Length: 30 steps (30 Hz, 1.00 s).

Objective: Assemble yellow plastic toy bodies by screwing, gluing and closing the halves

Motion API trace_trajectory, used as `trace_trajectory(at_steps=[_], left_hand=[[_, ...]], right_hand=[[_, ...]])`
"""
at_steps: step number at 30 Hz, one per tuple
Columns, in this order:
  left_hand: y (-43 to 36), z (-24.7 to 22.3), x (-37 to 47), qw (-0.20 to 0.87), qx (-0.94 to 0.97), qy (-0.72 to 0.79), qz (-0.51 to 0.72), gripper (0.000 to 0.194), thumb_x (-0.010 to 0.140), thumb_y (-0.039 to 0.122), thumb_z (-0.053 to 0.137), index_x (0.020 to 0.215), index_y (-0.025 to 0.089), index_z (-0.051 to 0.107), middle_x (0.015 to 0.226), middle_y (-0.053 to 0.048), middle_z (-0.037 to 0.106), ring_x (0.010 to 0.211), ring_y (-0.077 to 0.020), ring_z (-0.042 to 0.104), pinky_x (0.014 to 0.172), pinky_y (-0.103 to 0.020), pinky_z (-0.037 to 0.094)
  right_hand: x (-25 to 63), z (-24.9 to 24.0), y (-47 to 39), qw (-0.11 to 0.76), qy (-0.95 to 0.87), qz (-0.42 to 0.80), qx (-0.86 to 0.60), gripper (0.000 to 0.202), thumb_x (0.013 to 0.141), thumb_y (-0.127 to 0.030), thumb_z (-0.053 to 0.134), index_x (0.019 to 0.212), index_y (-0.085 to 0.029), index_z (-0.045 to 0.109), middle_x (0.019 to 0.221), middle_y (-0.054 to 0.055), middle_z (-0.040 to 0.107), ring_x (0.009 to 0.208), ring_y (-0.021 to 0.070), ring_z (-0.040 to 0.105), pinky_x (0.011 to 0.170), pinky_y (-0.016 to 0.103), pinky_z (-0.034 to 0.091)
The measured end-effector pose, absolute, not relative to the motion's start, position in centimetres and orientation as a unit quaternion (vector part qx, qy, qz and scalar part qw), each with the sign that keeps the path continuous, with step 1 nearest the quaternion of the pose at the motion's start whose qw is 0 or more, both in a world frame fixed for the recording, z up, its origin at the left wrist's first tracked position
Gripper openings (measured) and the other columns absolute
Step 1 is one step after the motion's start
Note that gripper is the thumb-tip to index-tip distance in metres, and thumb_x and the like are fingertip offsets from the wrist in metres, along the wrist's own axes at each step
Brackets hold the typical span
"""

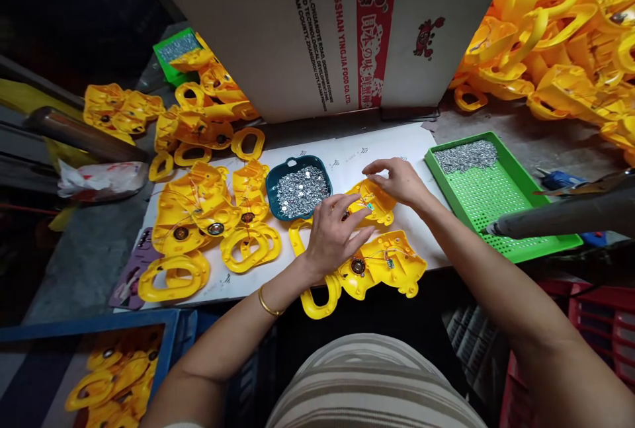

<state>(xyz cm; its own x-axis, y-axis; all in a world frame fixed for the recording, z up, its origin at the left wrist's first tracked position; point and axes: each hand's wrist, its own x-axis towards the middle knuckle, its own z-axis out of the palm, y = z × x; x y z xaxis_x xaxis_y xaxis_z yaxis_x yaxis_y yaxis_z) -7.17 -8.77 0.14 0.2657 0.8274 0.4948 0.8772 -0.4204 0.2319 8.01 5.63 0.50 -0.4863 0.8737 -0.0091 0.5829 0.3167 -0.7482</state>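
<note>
A yellow plastic shell half (380, 202) with thin wires and a small green circuit board lies in front of me. My left hand (333, 233) is over its near left side, fingers spread; what lies under the palm is hidden. At the shell's far edge is my right hand (397, 180), its fingers curved and apart, and I see nothing held in them. Closer to me lies another wired shell half (389, 262) with a round black speaker. Beside it is a yellow oval ring (321, 309). A dark teal tray (270, 193) of small silvery screws stands left of my hands.
Several wired yellow shells (193, 206) and oval rings (173, 276) cover the left of the white board (347, 147). On the right sits a green perforated basket (520, 200) with screws. A large carton (307, 31) stands behind. Yellow parts (570, 51) are heaped far right.
</note>
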Motion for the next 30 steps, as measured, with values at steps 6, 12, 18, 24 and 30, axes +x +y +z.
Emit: trace_trajectory(at_steps=[6,12,18,24,30], left_hand=[[-6.5,0.3,-7.7,0.087,-0.740,-0.602,-0.288,0.023,0.092,0.029,0.057,0.112,0.023,0.067,0.123,-0.008,0.063,0.117,-0.0272,0.047,0.093,-0.044,0.037],[-3.7,0.2,-6.4,0.012,-0.730,-0.606,-0.317,0.015,0.090,0.031,0.062,0.100,0.029,0.073,0.118,-0.002,0.066,0.117,-0.0262,0.047,0.095,-0.046,0.032],[-3.5,0.2,-5.9,-0.084,-0.725,-0.600,-0.329,0.013,0.090,0.032,0.061,0.092,0.028,0.073,0.123,-0.002,0.063,0.124,-0.0265,0.042,0.103,-0.050,0.030],[-3.0,0.3,-5.1,-0.122,-0.710,-0.629,-0.293,0.016,0.088,0.026,0.057,0.080,0.021,0.069,0.137,-0.007,0.050,0.133,-0.0312,0.033,0.109,-0.059,0.024],[-2.9,0.1,-3.9,-0.154,-0.713,-0.637,-0.250,0.020,0.089,0.029,0.056,0.076,0.021,0.069,0.140,-0.007,0.048,0.135,-0.0325,0.031,0.110,-0.062,0.021]], right_hand=[[9.0,1.3,4.0,0.291,-0.772,0.322,-0.464,0.014,0.081,-0.019,0.063,0.089,-0.021,0.075,0.091,0.004,0.076,0.091,0.0222,0.069,0.090,0.041,0.050],[10.5,2.8,1.8,0.296,-0.747,0.379,-0.460,0.012,0.081,-0.024,0.066,0.086,-0.020,0.076,0.087,0.004,0.076,0.084,0.0206,0.070,0.080,0.033,0.051],[11.6,2.3,1.5,0.302,-0.752,0.376,-0.449,0.016,0.084,-0.028,0.062,0.090,-0.020,0.074,0.092,0.004,0.075,0.086,0.0188,0.067,0.080,0.032,0.050],[13.0,-0.6,1.2,0.313,-0.694,0.410,-0.502,0.038,0.092,-0.038,0.044,0.119,-0.018,0.062,0.121,0.011,0.066,0.103,0.0215,0.063,0.083,0.037,0.052],[13.1,-1.6,0.6,0.255,-0.683,0.476,-0.492,0.044,0.093,-0.044,0.042,0.120,-0.016,0.063,0.107,0.010,0.070,0.104,0.0238,0.063,0.087,0.038,0.051]])
